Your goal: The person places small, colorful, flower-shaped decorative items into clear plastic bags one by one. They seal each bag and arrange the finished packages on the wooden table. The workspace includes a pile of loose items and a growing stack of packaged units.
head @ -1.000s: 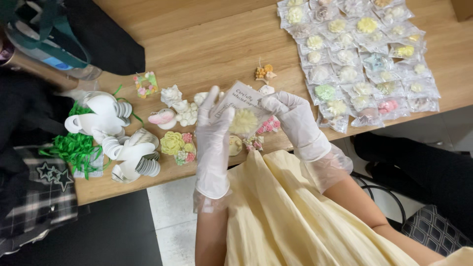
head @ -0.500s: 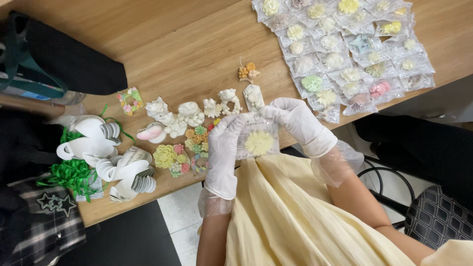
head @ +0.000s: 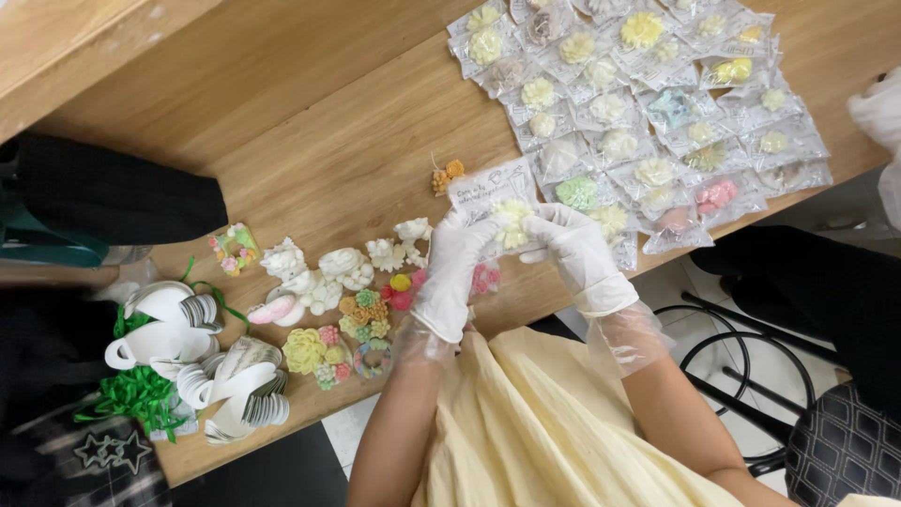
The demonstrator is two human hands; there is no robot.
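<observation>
Worktop (head: 310,122): pale wood, matt, with visible straight grain. Left hand (head: 449,272) and right hand (head: 577,255): covered by thin, translucent white plastic gloves, creased at the wrists. Packets (head: 657,103): clear glossy film, by which light is reflected. Loose flower ornaments (head: 352,282): matt, chalky-looking. Ribbon (head: 136,394): shiny green. Garment (head: 554,441): soft, pale yellow cloth.

Two gloved hands (head: 511,253), one green ribbon bunch (head: 131,394), one small orange flower (head: 448,175)
</observation>
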